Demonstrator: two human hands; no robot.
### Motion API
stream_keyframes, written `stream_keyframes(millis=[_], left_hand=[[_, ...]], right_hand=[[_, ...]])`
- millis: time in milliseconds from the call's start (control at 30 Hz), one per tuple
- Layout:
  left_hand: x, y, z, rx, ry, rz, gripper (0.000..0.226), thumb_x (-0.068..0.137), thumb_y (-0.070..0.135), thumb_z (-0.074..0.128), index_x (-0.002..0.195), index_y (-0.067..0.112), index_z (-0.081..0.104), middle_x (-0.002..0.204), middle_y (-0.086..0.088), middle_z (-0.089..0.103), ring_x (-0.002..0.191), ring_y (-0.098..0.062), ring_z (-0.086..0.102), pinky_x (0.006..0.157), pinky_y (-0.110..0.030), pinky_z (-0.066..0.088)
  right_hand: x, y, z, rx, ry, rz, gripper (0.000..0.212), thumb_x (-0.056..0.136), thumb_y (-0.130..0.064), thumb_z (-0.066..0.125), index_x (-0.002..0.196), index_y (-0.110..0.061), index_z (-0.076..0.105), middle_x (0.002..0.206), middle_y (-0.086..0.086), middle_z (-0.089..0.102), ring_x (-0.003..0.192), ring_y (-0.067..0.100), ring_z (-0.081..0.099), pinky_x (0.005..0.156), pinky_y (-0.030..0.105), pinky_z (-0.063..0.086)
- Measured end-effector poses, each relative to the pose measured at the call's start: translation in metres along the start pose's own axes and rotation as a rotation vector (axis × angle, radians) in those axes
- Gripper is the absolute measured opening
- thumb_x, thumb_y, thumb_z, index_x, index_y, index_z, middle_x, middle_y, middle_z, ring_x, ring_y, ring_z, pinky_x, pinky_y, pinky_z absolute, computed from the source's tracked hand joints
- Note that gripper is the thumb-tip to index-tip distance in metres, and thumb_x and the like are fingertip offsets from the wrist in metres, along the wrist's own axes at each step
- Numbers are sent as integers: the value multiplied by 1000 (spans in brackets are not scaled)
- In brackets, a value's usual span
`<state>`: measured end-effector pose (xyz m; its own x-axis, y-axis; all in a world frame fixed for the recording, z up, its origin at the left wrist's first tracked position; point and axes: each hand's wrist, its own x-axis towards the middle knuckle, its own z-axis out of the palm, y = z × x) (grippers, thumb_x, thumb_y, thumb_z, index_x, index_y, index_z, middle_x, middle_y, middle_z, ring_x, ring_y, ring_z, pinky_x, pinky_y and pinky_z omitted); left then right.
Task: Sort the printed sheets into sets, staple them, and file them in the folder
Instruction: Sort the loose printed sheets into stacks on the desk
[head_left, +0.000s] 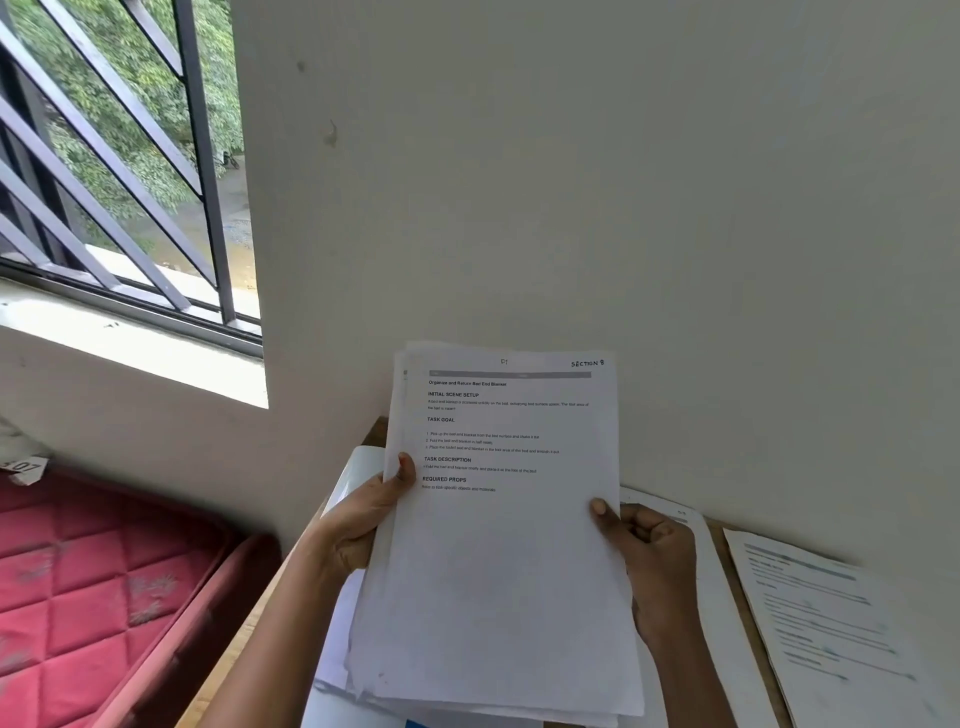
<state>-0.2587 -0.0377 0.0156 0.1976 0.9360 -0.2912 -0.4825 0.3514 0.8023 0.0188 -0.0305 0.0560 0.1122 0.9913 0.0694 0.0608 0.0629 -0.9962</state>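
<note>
Head view: stack of printed sheets (498, 545) is held up off the table (231, 654), near upright, print facing the camera, with the wall behind it. Left hand (363, 514) grips the left edge about halfway up, thumb on the top page and fingers curled out of sight behind. Right hand (649, 551) grips the right edge a little lower, thumb tip pressed on the face and fingers folded round the back. Top page is marked "SECTION" at its upper right corner. Edges are not squared: lower sheets stick out past the left fingers and below both hands, and the upper corners fan slightly. Judgement: a light load, but limp and slick sheet on sheet. Above the thumbs the pages stand only because several brace each other, and a single sheet would droop. A one-edge pinch would likely let the pack splay or shed inner sheets. Better to hold both long edges as now, or support it from beneath, and tap it square before any stapling. One loose printed sheet (831, 613) lies flat on the table, well outward of the right fingers. A white glossy cover (358, 467) shows just behind the left fingers; cannot tell if it is the folder. No stapler in view.
</note>
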Motion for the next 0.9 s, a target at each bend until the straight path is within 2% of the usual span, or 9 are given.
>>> stream_keyframes(millis=[100, 200, 333, 400, 500, 567, 633, 767, 900], left_hand=[[-1, 0, 4, 1, 0, 18, 103, 30, 65, 88, 116, 13, 65, 117, -14, 69, 96, -29, 71, 76, -42, 60], [-3, 1, 12, -5, 14, 27, 81, 57, 65, 74, 118, 12, 63, 117, -15, 69, 91, -28, 72, 76, -43, 60], [2, 3, 23, 18, -6, 14, 102, 29, 65, 88, 114, 13, 65, 112, -14, 71, 91, -29, 72, 69, -42, 61], [6, 2, 26, -2, -25, 0, 107, 26, 63, 90, 117, 14, 63, 113, -14, 71, 91, -30, 72, 66, -41, 60], [13, -1, 36, -28, -48, -9, 107, 26, 63, 90, 118, 17, 61, 113, -14, 71, 91, -30, 72, 66, -41, 60], [18, -5, 41, -37, -43, -21, 98, 38, 64, 86, 120, 17, 61, 113, -14, 71, 89, -29, 72, 66, -42, 61], [22, -8, 48, -48, -28, -42, 71, 64, 60, 68, 121, 17, 60, 111, -15, 71, 87, -29, 73, 67, -44, 61], [33, -18, 63, -29, -21, -58, 53, 78, 50, 51, 117, 16, 62, 112, -16, 71, 88, -28, 73, 70, -43, 61], [44, -26, 84, -35, -33, -87, 52, 78, 47, 52, 115, 12, 64, 112, -18, 70, 87, -29, 73, 68, -42, 61]], right_hand=[[1, 5, -5, 21, -2, 1, 39, 64, -35, 82, 71, 2, 70, 77, 29, 66, 71, 27, 58, 77, 46, 50], [2, 8, -12, 32, 7, -15, 55, 57, -47, 87, 72, 2, 68, 71, 26, 62, 71, 25, 54, 75, 42, 46], [3, 12, -23, 40, 25, -34, 60, 54, -53, 81, 72, 3, 67, 75, 28, 62, 71, 25, 53, 74, 41, 45], [5, 13, -29, 29, 11, -48, 59, 58, -54, 83, 74, 1, 68, 76, 28, 63, 72, 25, 54, 76, 41, 45], [5, 12, -39, -21, 47, -50, 34, 67, -46, 77, 73, -13, 75, 76, 16, 71, 74, 24, 61, 78, 37, 48], [6, 15, -46, -72, 85, -70, 32, 69, -55, 75, 71, -23, 76, 70, 12, 71, 68, 18, 58, 70, 28, 45], [7, 16, -55, -117, 94, -84, 38, 64, -64, 72, 68, -27, 75, 60, 7, 66, 59, 10, 51, 60, 20, 39], [9, 14, -73, -95, 117, -58, 24, 84, -21, 69, 61, -20, 73, 53, -11, 64, 50, -2, 52, 52, 11, 40], [11, 22, -97, -124, 142, -21, 18, 81, -27, 70, 64, -29, 75, 64, -11, 70, 67, 8, 61, 71, 22, 48]])
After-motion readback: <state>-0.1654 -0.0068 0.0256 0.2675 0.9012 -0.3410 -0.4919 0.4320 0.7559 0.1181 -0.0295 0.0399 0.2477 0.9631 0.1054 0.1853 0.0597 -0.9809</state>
